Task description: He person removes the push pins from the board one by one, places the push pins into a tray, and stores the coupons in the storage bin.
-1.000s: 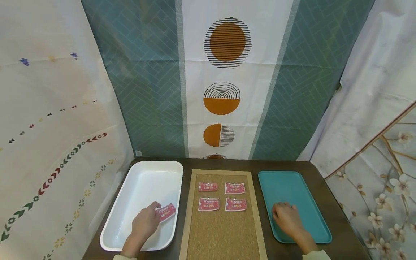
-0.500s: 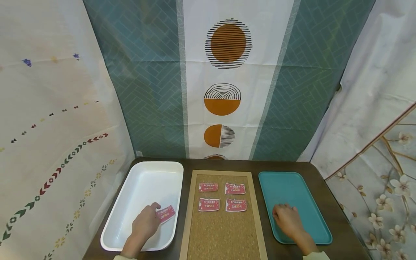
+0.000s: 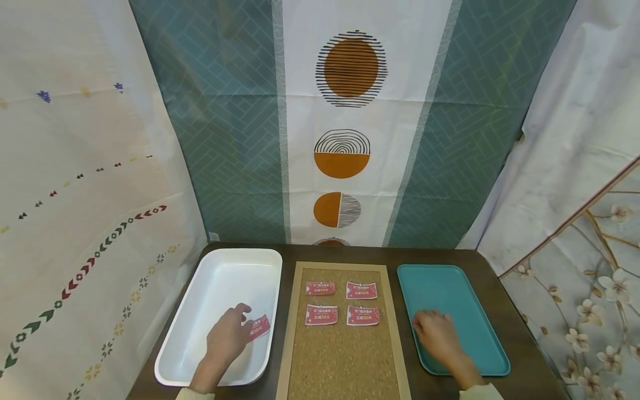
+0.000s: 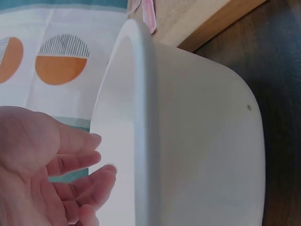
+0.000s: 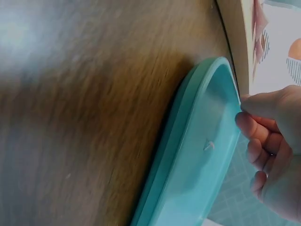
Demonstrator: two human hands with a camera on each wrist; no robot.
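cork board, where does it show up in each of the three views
Head: bottom centre, the cork board nearly whole, cut off below.
Left wrist: top edge, right of centre, part of the cork and its wooden frame.
Right wrist: upper right, mostly the frame.
Shared landmark: the hanging cloth with orange shapes.

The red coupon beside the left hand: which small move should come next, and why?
Perhaps the left hand should close its fingers on the red coupon: the left wrist view shows them apart, nothing between, and the head view shows the coupon just beside them.
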